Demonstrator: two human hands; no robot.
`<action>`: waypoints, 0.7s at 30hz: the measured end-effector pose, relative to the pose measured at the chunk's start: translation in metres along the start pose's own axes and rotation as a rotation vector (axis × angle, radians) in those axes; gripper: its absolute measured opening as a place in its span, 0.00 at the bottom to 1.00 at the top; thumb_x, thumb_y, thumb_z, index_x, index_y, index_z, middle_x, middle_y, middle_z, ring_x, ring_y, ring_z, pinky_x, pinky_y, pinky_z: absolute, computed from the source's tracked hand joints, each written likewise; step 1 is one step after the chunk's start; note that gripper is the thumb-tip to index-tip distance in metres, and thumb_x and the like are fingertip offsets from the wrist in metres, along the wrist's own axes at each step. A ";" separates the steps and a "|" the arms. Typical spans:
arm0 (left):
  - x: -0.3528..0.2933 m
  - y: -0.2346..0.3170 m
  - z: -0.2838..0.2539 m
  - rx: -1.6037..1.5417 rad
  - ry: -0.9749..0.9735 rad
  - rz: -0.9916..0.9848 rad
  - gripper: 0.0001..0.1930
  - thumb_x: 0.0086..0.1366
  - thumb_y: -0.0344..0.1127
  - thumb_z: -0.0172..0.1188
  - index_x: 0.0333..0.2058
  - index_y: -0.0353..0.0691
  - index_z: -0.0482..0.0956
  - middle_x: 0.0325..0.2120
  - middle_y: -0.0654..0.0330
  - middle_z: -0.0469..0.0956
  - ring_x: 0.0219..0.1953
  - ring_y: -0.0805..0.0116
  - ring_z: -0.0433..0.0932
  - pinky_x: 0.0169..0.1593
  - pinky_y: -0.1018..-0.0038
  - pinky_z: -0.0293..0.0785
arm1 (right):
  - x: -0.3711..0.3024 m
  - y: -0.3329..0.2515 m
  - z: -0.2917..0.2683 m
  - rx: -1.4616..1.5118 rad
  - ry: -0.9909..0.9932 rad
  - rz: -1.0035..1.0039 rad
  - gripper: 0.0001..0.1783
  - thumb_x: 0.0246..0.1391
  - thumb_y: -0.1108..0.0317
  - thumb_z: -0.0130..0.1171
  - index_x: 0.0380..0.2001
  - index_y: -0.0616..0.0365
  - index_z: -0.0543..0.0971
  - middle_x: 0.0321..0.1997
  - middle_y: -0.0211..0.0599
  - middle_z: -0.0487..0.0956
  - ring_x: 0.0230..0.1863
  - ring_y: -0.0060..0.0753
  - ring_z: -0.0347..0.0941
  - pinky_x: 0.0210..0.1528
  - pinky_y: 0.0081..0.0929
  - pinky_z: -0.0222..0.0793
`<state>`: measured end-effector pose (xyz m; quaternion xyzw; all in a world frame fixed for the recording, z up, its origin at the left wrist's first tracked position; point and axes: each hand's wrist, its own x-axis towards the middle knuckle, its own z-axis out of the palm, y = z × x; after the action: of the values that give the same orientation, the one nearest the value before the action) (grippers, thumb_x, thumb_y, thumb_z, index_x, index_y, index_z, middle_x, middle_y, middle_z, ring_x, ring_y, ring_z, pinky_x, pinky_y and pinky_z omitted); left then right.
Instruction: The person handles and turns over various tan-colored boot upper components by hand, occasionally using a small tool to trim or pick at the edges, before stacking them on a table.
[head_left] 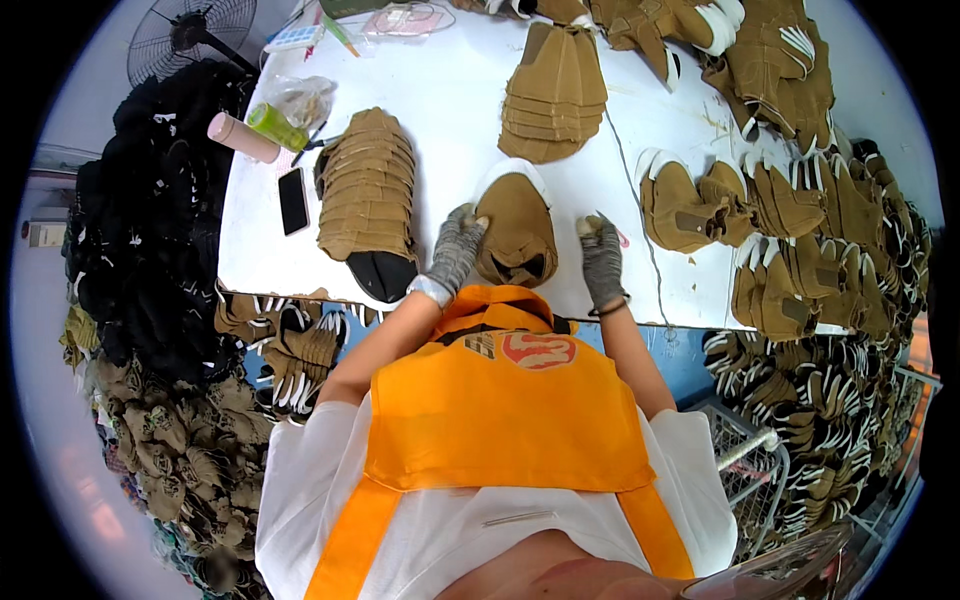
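Observation:
A brown fabric shoe upper [515, 222] with a white band round its far end lies in front of me on the white table [455, 120]. My left hand [457, 247], in a grey knit glove, is closed on its left edge, the thumb on top. Apart from the upper, to its right, is my right hand [602, 262], gloved too, with curled fingers. A small dark tip shows at those fingers and a pinkish-red bit beside them; I cannot make out what they hold. Left of my left hand lies an overlapping row of brown uppers [367, 185], its near end black.
Another brown stack [553, 95] lies farther back. White-edged uppers [685, 205] crowd the table's right side, near a dark cord [640, 200]. A phone [292, 202], a pink bottle [243, 137] and a green container [277, 127] are at left. Black piles [150, 230] stand beyond the left edge.

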<state>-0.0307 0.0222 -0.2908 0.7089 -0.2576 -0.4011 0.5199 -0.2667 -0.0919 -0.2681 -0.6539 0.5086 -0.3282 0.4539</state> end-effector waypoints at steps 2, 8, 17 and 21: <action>-0.024 0.063 0.001 -0.350 -0.163 -0.005 0.24 0.62 0.43 0.59 0.52 0.37 0.69 0.40 0.56 0.74 0.40 0.66 0.73 0.46 0.76 0.72 | -0.002 -0.088 -0.011 0.637 -0.124 0.239 0.24 0.58 0.50 0.52 0.44 0.63 0.70 0.39 0.36 0.74 0.39 0.28 0.72 0.46 0.29 0.70; -0.045 0.123 0.011 -0.933 -0.304 -0.246 0.20 0.68 0.46 0.50 0.48 0.35 0.70 0.39 0.60 0.76 0.40 0.71 0.75 0.45 0.78 0.73 | -0.027 -0.199 0.013 0.178 -0.388 -0.344 0.15 0.63 0.62 0.46 0.46 0.60 0.67 0.40 0.33 0.74 0.43 0.29 0.72 0.46 0.23 0.70; -0.038 0.155 -0.004 -1.282 -0.117 -0.420 0.13 0.68 0.44 0.48 0.37 0.39 0.72 0.31 0.58 0.75 0.34 0.63 0.74 0.46 0.68 0.74 | -0.031 -0.217 0.012 -0.288 -0.235 -1.041 0.20 0.46 0.79 0.49 0.46 0.58 0.70 0.46 0.42 0.72 0.50 0.45 0.69 0.51 0.32 0.67; -0.024 0.161 -0.044 -1.113 -0.097 -0.016 0.15 0.68 0.46 0.49 0.28 0.41 0.71 0.21 0.63 0.68 0.26 0.69 0.67 0.35 0.73 0.68 | -0.040 -0.220 0.011 -0.170 -0.396 -1.046 0.20 0.51 0.78 0.47 0.49 0.59 0.70 0.51 0.44 0.71 0.54 0.44 0.67 0.55 0.32 0.65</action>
<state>0.0017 0.0120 -0.1257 0.3102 -0.0254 -0.5127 0.8002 -0.1866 -0.0345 -0.0669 -0.9022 0.0464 -0.3384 0.2634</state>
